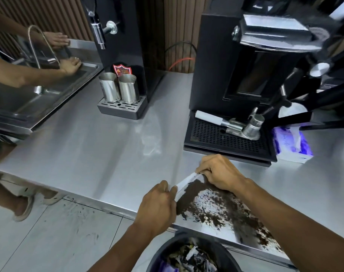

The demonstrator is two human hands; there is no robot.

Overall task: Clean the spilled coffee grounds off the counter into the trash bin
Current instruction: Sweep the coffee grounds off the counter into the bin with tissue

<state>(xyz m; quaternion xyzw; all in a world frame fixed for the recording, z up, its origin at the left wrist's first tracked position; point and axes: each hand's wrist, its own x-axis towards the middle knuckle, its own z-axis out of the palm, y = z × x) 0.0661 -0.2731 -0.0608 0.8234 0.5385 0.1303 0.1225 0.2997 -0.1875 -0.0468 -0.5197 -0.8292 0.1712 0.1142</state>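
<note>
**Item 1. Spilled dark-brown coffee grounds** (194, 190): these lie on the brushed stainless-steel counter (100, 154) near its front edge. A dense heap sits against the scraper, and a thinner scatter trails right along the edge.

**Item 2. White strip** (183, 183), apparently folded paper, serves as the scraper. It stands on edge on the counter and touches the far-left side of the heap. Its long axis runs diagonally from near-left to far-right.

**Item 3. Left hand** (157, 207): its fingers pinch the near end of the white strip. This hand is the closer one to the counter edge and the bin.

**Item 4. Right hand** (220, 172): it pinches the far end of the strip, further back on the counter. The hands are apart, with the strip taut between them.

**Item 5. Round black plastic trash bin** (159, 252): it stands on the floor below the counter edge, between the forearms, and already holds refuse.

**Governing relation:** the grounds lie between the strip and the counter edge, and the bin is beneath that edge. Judged from this, a pull towards the body, square to the strip's axis, would carry the heap over the lip. The rightward scatter lies beyond the bin's mouth and would probably need gathering leftward first.

**Adjacent:** black espresso machine (226, 65); purple-and-white tissue pack (293, 146).
</note>
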